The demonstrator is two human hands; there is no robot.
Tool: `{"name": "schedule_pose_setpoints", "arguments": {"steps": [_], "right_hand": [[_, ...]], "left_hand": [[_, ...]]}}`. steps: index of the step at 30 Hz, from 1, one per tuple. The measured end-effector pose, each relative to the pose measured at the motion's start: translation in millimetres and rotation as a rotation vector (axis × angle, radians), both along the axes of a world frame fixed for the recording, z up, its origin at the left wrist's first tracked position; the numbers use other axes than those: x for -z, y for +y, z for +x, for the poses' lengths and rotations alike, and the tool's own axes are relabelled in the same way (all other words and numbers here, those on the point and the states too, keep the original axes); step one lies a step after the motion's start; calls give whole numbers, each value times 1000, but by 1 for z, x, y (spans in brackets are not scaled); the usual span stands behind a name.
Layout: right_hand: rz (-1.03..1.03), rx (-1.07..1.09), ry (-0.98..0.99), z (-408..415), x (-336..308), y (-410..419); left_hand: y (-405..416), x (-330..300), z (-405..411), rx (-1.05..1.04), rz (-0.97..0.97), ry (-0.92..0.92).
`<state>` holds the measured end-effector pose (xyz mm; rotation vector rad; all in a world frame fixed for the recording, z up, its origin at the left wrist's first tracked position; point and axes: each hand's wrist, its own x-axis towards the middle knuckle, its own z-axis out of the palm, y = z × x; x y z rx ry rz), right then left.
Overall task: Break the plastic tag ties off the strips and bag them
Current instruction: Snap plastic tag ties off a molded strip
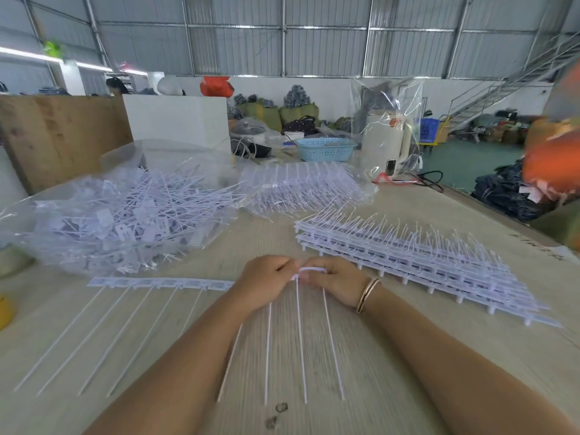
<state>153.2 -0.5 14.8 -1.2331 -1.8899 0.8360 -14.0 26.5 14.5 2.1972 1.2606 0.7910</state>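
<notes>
Your worktop [392,356] is pale wood-grain laminate w/ a couple of dark marks near the front edge. Both hands meet at centre: your left hand [266,282] and right hand [337,282] have fingers curled, pinching the head end of the strip [163,283] where one tab bends up white between them. The strip runs off to the left from your left hand, lying flat, tabs in a row, its long thin tails pointing back toward you; more tails fan out below your hands. A bangle [367,295] sits on your right wrist. Right of your hands, just beside them, lies a stack of uncut strips [423,262], layered, tails sticking up and away. Left & further back, a clear bag [125,221] lies open and slumped, full of loose ties in a tangle. Behind centre, a second clear bag of strips [301,189], neatly lined up. Farther back on the worktop: a light blue basket [326,149], a white kettle [384,139] inside a clear plastic sack, a black cable. A plywood panel [62,133] and white board stand at the left rear. Room is a big warehouse, corrugated metal walls, green floor, metal staircase [502,89] at right, green sacks and dark bundles of goods along the far wall. Orange blurred shape at far right edge, can't tell what it is.
</notes>
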Motion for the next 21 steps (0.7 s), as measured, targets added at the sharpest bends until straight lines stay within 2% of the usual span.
{"name": "schedule_pose_setpoints", "arguments": {"steps": [6,9,11,14,16,21], "right_hand": [[187,54,164,-12,2,-2],[206,98,388,-14,-4,-2],[157,97,440,-12,-3,-2],[87,73,253,-7,2,0],[62,102,226,-4,3,4],[-61,119,521,7,-1,9]], "left_hand": [[-1,-7,-2,-50,-70,-331],[0,-13,-6,-110,-137,-451],[-2,-14,-7,-70,-85,-429],[-7,-9,-6,-68,2,-314],[-8,-7,-6,-70,12,-301],[-6,-8,-15,-73,-32,-352]]}}
